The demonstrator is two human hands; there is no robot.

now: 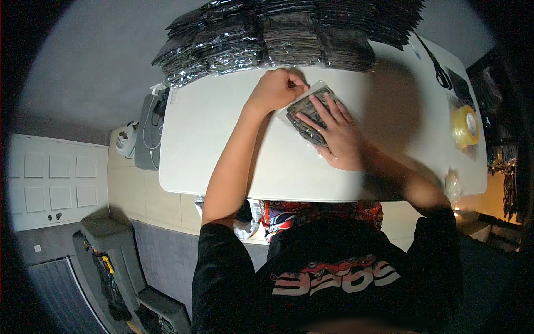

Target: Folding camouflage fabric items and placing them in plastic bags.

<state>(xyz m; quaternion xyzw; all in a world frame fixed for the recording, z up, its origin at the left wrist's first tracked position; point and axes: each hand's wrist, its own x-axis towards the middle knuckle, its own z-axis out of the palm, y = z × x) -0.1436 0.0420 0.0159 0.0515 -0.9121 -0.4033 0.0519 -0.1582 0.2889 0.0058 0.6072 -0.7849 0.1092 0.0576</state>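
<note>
A clear plastic bag (291,126) with a folded dark, greyish patterned item inside lies tilted on the white table (211,133). My left hand (273,92) is at the bag's upper left edge, its fingers curled and thumb and fingertips closed on the plastic near the top corner. Across the bag's right side, my right hand (342,136) rests flat with fingers spread, pressing on the folded item. Part of the bag is hidden under that hand.
Stacks of dark plastic-wrapped packages (289,39) line the table's far edge. At the right are black-handled scissors (442,77), a roll of yellowish clear tape (466,126) and a crumpled bit of plastic (453,182). A grey couch (119,250) stands at lower left.
</note>
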